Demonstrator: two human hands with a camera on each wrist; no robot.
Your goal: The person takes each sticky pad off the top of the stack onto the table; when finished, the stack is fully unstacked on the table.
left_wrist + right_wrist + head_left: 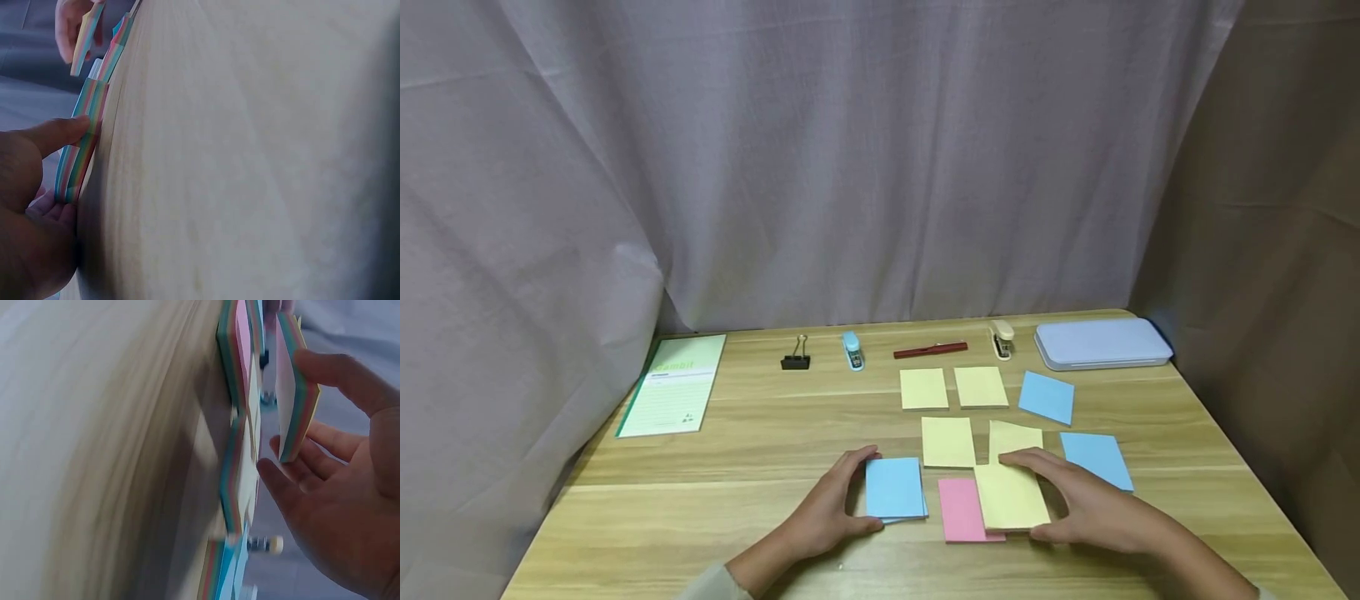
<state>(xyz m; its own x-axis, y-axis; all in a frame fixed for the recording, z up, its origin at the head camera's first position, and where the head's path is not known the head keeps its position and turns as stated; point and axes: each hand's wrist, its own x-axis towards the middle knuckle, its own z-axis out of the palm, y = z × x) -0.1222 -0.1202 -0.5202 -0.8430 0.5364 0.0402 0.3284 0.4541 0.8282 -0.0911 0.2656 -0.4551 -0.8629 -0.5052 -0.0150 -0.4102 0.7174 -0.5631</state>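
My right hand (pixel 1086 504) pinches a yellow sticky note pad (pixel 1011 497) between thumb and fingers. The pad is lifted off the table and overlaps a pink sticky note pad (pixel 962 510) in the head view; its striped edge (pixel 300 406) shows in the right wrist view. My left hand (pixel 827 504) grips two stacked blue sticky note pads (pixel 893 487) by their sides, the top one slightly turned on the lower. Striped layers of this stack (pixel 81 137) appear in the left wrist view. Behind the lifted pad lies another yellow pad (pixel 1015 437), partly covered.
Three more yellow pads (pixel 947 442) and two single blue pads (pixel 1097 460) lie around the right hand. Along the back are a binder clip (pixel 795 360), blue stapler (pixel 853 351), red pen (pixel 930 350), cream stapler (pixel 1002 339) and pale case (pixel 1102 342). A notepad (pixel 673 385) lies left.
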